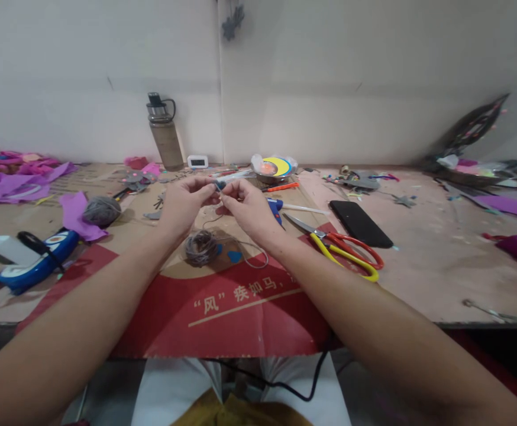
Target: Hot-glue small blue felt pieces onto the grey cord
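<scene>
My left hand [186, 200] is closed in a pinch on a small dark blue-grey piece [220, 185], partly hidden by the fingertips. Close against it, my right hand [250, 208] pinches what looks like the end of a grey yarn strand at the same piece. Below the hands lies a loose ball of grey yarn [200, 248], its strand curling over the cardboard. A small blue cut-out [234, 257] rests beside the ball. To the right of my right hand are a blue glue gun [275, 207] and open scissors [329, 238] with red and yellow handles.
Red-printed cardboard [241, 319] covers the table's front. A black phone [359, 223] lies at right. Behind stand a water bottle [166, 139], a small white clock [197, 162] and a metal bowl [276, 173]. Another grey yarn ball [101, 211] sits left, near purple felt [77, 214].
</scene>
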A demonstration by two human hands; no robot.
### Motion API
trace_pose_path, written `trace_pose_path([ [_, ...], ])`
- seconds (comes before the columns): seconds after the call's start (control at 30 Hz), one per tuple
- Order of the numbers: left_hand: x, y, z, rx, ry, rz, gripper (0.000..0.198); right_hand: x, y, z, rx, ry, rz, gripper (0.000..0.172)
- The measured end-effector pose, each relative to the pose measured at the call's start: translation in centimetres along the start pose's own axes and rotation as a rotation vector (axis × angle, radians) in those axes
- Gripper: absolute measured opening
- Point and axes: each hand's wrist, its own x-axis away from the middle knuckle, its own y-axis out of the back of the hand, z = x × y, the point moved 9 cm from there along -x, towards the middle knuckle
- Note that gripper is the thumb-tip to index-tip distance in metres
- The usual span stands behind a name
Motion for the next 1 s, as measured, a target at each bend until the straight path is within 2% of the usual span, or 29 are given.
trace_pose_path([
  [0.23, -0.1, 0.1, 0.3, 0.043, 0.034, -0.026, 0.011, 0.2, 1.1, 1.4, 0.210, 0.092, -0.124, 0.003],
  [0.57, 0.3, -0.3, 0.3, 0.065, 0.074, -0.035, 0.009, -0.1, 2.1, 1.4, 0.304, 0.066, -0.198, 0.013],
  [1.0, 0.7, -0.7, -0.3, -0.023, 0.057, -0.024, 0.007, -0.4, 2.7, 1.4, 0.422, 0.076, -0.256, 0.014],
])
